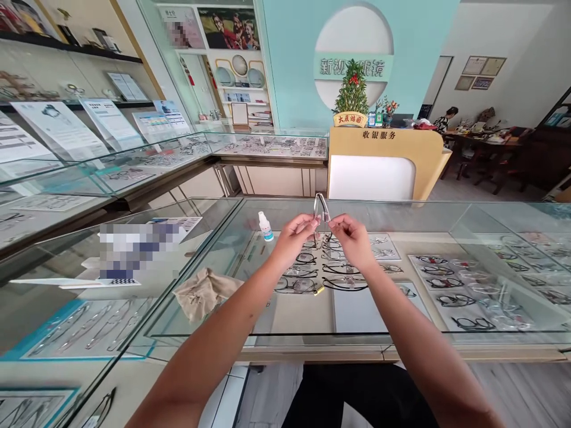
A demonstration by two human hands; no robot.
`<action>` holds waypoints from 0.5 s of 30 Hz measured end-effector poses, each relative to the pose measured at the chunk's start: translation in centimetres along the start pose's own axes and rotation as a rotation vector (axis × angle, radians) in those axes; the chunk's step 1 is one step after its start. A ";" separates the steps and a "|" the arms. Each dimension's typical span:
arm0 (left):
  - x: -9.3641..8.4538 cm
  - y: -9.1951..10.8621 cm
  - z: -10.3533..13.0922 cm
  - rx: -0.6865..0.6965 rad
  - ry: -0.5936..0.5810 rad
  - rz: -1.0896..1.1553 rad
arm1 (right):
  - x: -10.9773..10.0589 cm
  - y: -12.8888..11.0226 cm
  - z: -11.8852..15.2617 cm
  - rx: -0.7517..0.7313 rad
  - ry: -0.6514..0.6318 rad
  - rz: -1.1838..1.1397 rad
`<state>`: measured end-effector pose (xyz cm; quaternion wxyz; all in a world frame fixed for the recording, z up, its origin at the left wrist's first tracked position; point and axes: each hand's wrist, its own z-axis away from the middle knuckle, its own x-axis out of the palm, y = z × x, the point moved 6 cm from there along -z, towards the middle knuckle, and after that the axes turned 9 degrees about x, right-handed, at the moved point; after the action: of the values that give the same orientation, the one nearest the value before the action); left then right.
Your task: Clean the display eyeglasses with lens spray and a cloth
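Note:
Both hands hold a pair of eyeglasses (316, 205) in front of me, above the glass counter. My left hand (296, 235) pinches one side of the frame between thumb and fingers. On the opposite side, my right hand (351, 236) has its fingers closed in a similar pinch. Part of the eyeglasses is hidden behind the fingertips. A small white bottle with a blue label (266, 227) stands upright on the glass, left of my hands. Nearer to me, a crumpled beige cloth (204, 292) lies beside my left forearm.
Under the glass top, rows of spectacle frames (438, 283) lie on trays. A pale grey tray (357, 312) is beneath my right forearm. Papers (89, 282) lie on the left counter. Beyond stand a wooden reception desk (372, 178) and a seated person (446, 120).

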<state>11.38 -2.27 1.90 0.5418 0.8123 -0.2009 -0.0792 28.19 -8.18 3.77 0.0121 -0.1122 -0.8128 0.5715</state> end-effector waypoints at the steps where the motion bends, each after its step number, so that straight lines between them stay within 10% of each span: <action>1: 0.0 0.1 0.0 0.002 -0.002 0.022 | -0.3 -0.2 0.1 -0.011 0.033 0.031; 15: 0.0 -0.5 -0.2 0.054 -0.057 -0.130 | -3.6 -1.4 1.0 -0.155 0.507 0.376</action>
<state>11.53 -1.93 1.54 0.5076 0.8353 -0.1650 -0.1318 31.29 -10.26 5.06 0.1000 -0.3999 -0.7899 0.4540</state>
